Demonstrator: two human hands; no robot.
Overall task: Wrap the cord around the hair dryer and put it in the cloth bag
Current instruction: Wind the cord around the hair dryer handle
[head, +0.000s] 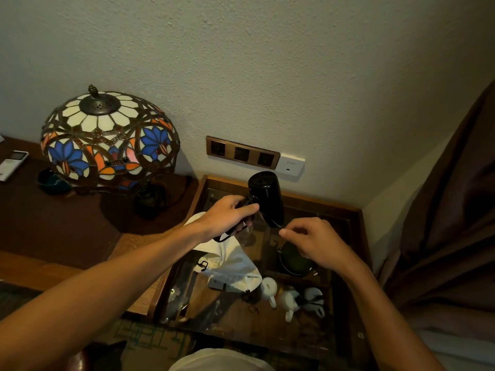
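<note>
the left hand (227,212) is closed around the folded handle of the black hair dryer (267,196), fingers wrapped over the top of it. the dryer is held in the air above the glass-topped side table (356,236), with its round rear grille pointing up toward the wall and its barrel pointing down toward the table. the dryer sits just below the row of wall sockets (242,152).

the right hand (313,242) is to the right of the dryer and slightly lower, apart from it. thumb and forefinger are pinched together on the thin black cord (276,224), which runs from the barrel end of the dryer across to the fingertips. another short stretch of cord loops out below the left wrist (the rest of its run is hidden behind the hand).

the white cloth bag (230,261) lies crumpled on the glass top, directly below the dryer and under the left forearm, with a black drawstring toggle at its left edge. it is not touching the dryer.

through the glass, to the right of the bag, a dark round bowl (294,261) is visible, and below the bag stands a group of white cups (289,298).

to the left of the dryer, on a lower brown surface, stands a stained-glass lamp (107,140). a white remote control (12,164) lies further left of the lamp.
</note>
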